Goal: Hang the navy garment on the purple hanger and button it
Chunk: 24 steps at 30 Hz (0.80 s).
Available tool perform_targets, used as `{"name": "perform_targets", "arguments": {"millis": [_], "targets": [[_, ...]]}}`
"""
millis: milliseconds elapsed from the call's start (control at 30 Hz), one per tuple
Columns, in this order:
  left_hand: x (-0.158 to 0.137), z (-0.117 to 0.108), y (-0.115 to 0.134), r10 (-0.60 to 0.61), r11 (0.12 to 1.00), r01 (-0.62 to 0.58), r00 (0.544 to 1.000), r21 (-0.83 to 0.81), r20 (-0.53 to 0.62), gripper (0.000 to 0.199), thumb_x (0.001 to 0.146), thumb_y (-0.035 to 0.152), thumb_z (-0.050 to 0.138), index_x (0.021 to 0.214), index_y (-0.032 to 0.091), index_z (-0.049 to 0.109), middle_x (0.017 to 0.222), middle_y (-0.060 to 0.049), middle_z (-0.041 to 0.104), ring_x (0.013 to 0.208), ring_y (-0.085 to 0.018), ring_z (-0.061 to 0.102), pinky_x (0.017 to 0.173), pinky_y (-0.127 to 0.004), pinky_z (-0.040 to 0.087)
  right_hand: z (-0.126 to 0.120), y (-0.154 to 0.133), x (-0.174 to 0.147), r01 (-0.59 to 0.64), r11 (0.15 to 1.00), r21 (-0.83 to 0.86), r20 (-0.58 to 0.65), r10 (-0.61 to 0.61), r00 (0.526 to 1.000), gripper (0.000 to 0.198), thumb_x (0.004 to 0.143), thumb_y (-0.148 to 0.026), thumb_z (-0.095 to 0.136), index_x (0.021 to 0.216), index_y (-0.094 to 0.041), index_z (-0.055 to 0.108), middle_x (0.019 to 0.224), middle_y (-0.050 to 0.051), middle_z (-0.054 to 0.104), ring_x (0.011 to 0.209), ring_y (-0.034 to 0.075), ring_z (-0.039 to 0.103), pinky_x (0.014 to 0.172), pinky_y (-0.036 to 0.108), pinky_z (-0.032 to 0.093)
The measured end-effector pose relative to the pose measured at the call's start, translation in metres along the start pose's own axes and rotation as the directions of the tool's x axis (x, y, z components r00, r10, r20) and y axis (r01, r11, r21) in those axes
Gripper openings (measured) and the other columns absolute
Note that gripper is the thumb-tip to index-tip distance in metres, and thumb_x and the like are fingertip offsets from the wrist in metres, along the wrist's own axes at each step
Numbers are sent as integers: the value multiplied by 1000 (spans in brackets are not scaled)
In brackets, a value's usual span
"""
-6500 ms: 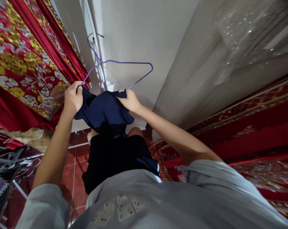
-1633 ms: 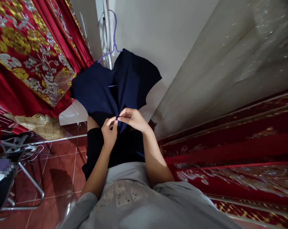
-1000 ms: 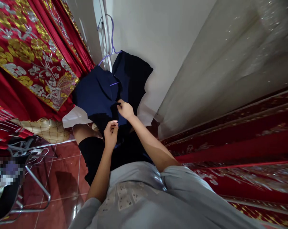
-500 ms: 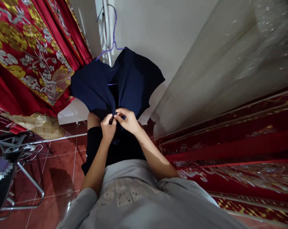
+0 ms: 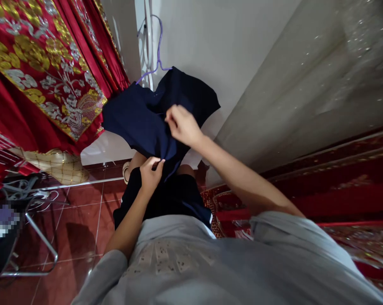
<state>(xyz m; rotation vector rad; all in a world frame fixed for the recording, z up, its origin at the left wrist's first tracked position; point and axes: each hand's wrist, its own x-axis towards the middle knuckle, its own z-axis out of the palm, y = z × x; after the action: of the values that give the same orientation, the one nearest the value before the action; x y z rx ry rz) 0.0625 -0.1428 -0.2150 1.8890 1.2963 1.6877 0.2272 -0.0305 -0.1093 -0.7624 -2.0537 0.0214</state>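
Observation:
A dark navy shirt [image 5: 137, 120] hangs on a purple hanger [image 5: 160, 55] in front of me, its front edges running down the middle. Low on the front, my left hand [image 5: 151, 173] pinches the fabric edge between thumb and fingertips. Higher up, my right hand [image 5: 184, 126] is closed at the other side of the front, near the chest. Its fingers are curled and slightly blurred, and what lies between them, if anything, is too small to make out.
Red cloth with gold and silver embroidery [image 5: 64, 80] hangs on the left. A metal-framed chair [image 5: 42, 237] stands on the red tiled floor [image 5: 80, 224]. To the right are a sheer pale covering [image 5: 274, 97] and red ornate fabric [image 5: 306, 186]. A white wall [image 5: 217, 38] is behind the hanger.
My right hand has left my left hand and moved up the shirt front. My left hand has shifted slightly down and right, still pinching the fabric. The shirt front now looks more bunched.

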Motion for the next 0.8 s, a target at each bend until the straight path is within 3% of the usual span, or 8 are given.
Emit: {"name": "perform_targets", "arguments": {"millis": [100,167,267,367,467,567,700,800], "targets": [[8,6,13,72,997,-71,987,-14,143,31,102,34,61,75,18,60,70,-2,60,64,-14,58,65,-25,46,-10,17,40,77,997,-27,13,-77,997,7,102,-23,46,98,-21,51,98,6,55,103,23,56,101,47,49],[20,3,16,143,989,-150,955,9,260,31,102,30,60,73,18,57,69,-2,58,63,-15,55,64,-26,42,-13,20,54,111,994,-24,45,-109,993,9,104,-25,45,99,-20,51,100,6,55,108,24,56,105,49,47],[36,-11,8,178,973,-217,919,74,351,30,99,26,62,70,19,56,68,-2,58,60,-15,54,61,-27,40,-18,16,57,92,996,-9,28,-92,995,8,104,-27,50,101,-21,51,103,6,55,109,23,56,106,48,47],[48,-27,-4,116,967,-194,913,166,391,23,93,24,68,72,20,61,69,-3,63,61,-16,58,60,-27,42,-25,9,49,69,997,40,34,-70,997,11,99,-29,58,99,-21,51,99,5,56,101,22,57,101,45,49],[66,-35,-7,83,980,-141,931,141,356,3,90,23,71,91,22,69,83,-5,72,72,-19,68,66,-28,50,-28,-2,38,39,994,104,88,-48,995,16,93,-29,64,95,-21,50,92,3,57,90,20,57,92,42,51],[94,-28,2,119,988,-140,960,66,253,19,93,23,70,111,21,67,95,-6,75,80,-19,72,73,-28,54,-25,-18,28,-66,982,179,131,42,990,15,87,-20,65,91,-23,50,80,0,56,76,17,54,81,36,50],[124,-9,12,166,977,-188,967,100,192,11,91,14,69,100,17,65,92,-7,73,80,-19,70,74,-29,56,-14,-32,15,-203,935,290,134,170,976,21,78,-8,61,81,-23,47,71,-3,51,63,13,47,66,31,42],[127,-2,15,182,971,-202,972,128,151,12,87,8,68,95,16,63,94,-7,70,83,-19,69,75,-30,56,-9,-32,8,-265,885,383,112,240,964,20,77,-7,60,75,-22,46,71,-2,51,62,12,46,63,29,38]]}}
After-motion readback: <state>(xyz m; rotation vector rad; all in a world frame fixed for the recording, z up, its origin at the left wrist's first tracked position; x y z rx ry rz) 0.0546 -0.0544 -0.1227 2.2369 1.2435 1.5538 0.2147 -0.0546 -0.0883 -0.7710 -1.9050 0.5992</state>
